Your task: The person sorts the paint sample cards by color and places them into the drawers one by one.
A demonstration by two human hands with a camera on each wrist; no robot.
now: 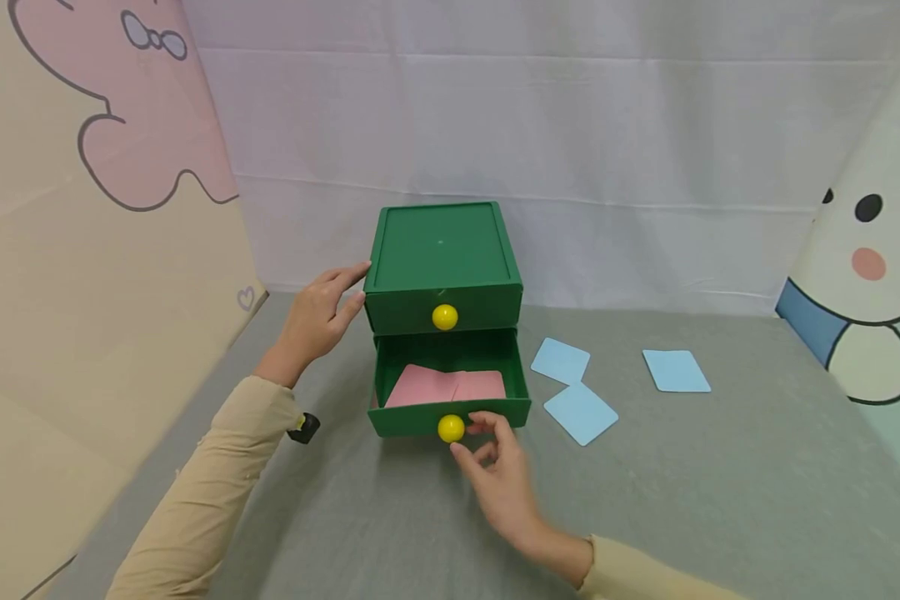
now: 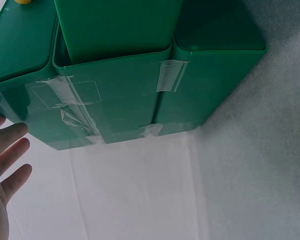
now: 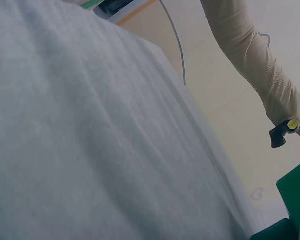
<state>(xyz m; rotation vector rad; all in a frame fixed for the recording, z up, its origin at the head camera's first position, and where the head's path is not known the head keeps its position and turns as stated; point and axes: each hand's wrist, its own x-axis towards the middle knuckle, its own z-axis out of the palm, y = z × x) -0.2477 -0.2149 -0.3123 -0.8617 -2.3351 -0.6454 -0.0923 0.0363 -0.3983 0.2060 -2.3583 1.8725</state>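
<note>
A green drawer cabinet [image 1: 441,250] with yellow knobs stands on the grey cloth in the head view. Its drawer under the top one [image 1: 412,421] is pulled out, showing pink cards [image 1: 427,387] inside. My left hand [image 1: 317,321] rests its fingertips against the cabinet's upper left side, fingers extended. My right hand [image 1: 501,483] is at the pulled-out drawer's yellow knob [image 1: 451,428], thumb just below it and bent index finger to its right; the knob shows whole. In the left wrist view, the cabinet side [image 2: 125,95] has clear tape across its stacked units, another below the pulled-out drawer.
Three light blue cards [image 1: 581,413] lie on the grey cloth [image 1: 720,483] right of the cabinet, two of them close together. A white curtain [image 1: 570,150] hangs behind. Patterned panels [image 1: 105,333] flank both sides. A black wrist device [image 1: 304,428] hangs at the left cuff.
</note>
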